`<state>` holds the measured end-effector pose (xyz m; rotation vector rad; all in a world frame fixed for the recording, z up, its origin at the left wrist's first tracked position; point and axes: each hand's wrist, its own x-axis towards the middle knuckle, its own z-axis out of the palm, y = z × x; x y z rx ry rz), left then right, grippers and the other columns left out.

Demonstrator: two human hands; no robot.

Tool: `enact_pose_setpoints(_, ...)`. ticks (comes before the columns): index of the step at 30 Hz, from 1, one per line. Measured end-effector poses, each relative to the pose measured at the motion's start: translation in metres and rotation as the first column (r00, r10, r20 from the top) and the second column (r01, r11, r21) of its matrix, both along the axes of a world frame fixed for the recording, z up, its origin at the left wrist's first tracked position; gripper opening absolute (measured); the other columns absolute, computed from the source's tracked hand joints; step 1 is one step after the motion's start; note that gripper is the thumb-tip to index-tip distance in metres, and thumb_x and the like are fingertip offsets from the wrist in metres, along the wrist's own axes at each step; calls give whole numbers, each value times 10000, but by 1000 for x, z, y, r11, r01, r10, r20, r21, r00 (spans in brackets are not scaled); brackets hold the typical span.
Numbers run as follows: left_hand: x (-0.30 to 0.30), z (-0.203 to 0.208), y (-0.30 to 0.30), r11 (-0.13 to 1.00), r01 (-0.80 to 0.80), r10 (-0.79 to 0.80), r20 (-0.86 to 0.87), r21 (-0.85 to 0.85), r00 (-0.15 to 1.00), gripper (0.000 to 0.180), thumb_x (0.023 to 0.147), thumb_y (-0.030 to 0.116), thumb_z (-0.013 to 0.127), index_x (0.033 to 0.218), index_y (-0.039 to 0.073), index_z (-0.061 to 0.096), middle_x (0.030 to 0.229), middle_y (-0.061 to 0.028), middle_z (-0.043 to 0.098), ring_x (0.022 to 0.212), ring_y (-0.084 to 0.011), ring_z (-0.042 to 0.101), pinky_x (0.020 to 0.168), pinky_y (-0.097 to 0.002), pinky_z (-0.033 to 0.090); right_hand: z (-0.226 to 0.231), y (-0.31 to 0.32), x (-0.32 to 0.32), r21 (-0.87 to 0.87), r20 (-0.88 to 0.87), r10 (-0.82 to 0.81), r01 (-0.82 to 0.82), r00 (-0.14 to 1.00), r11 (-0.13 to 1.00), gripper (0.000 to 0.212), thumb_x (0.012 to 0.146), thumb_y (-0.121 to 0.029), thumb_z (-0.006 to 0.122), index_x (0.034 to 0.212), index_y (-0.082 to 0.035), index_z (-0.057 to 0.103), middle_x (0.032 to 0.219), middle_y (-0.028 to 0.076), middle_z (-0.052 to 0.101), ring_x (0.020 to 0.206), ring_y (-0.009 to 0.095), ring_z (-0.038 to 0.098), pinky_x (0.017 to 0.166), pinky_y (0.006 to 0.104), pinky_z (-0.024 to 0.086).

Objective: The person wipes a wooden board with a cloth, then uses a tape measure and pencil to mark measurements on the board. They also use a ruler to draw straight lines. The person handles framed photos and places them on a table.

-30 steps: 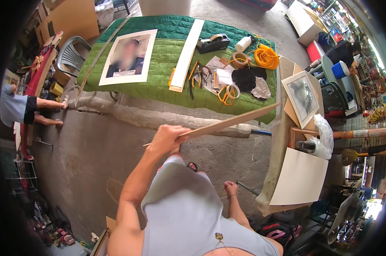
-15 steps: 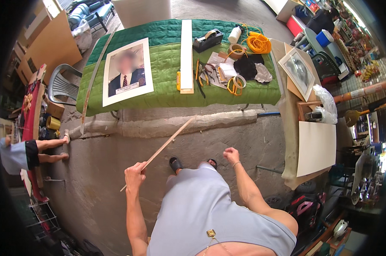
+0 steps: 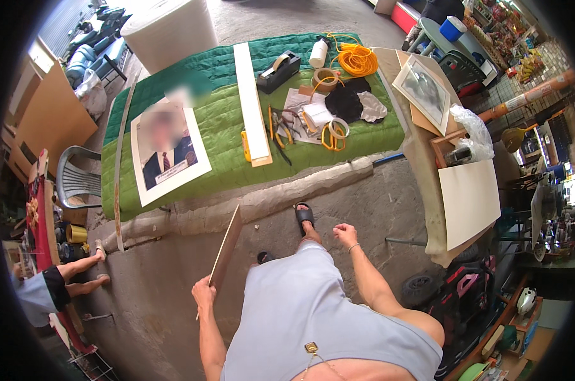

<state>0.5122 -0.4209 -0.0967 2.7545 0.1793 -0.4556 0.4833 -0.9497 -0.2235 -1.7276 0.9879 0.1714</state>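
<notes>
left hand (image 3: 204, 295) raised in closed grip; right hand (image 3: 345, 235) loosely curled, empty.

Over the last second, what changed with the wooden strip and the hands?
The left hand kept its grip on the long wooden strip and swung it from lying crosswise, tip to the person's right, round to point forward at the green quilted table, while the hand dropped lower left. The right hand stayed empty. Portrait print, white board and tools stayed put.
</notes>
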Motion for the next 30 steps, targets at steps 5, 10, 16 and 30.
enact_pose_setpoints(5, -25, -14, -25, 963, -215, 245, -193, 162, 950, 297, 761, 138, 697, 1053, 183, 731, 917, -151, 706, 876, -350, 676, 811, -438, 529, 15, -65, 80, -135, 84, 24, -12, 996, 991, 197, 790, -194, 724, 898, -30, 721, 772, 69, 715, 675, 137, 666, 638, 307, 528)
enact_pose_setpoints(10, -52, -7, -62, 881, -344, 428, -233, 325, 873, 316, 757, 173, 731, 1073, 176, 722, 947, -160, 707, 909, -359, 671, 829, -447, 522, 78, -96, 210, -364, 346, 234, -100, 908, 926, 198, 803, -212, 703, 866, -25, 703, 751, 107, 700, 696, 176, 673, 676, 326, 524)
enact_pose_setpoints(16, -89, 12, -105, 699, -608, 703, -205, 376, 681, 350, 769, 226, 749, 1111, 168, 702, 1015, -166, 700, 964, -367, 658, 837, -453, 514, 98, -86, 345, -561, 417, 553, -275, 721, 781, 174, 764, -193, 695, 864, -52, 705, 821, 129, 682, 786, 288, 653, 748, 403, 507)
enact_pose_setpoints(30, -182, 10, -166, 393, -861, 909, 4, 324, 417, 424, 750, 170, 772, 1135, 27, 666, 1056, -195, 687, 972, -392, 644, 849, -462, 494, 89, -310, 407, -615, -390, 144, -373, 910, 695, 584, 698, -208, 616, 1271, -103, 571, 1316, 162, 556, 1240, 331, 514, 1066, 504, 357)
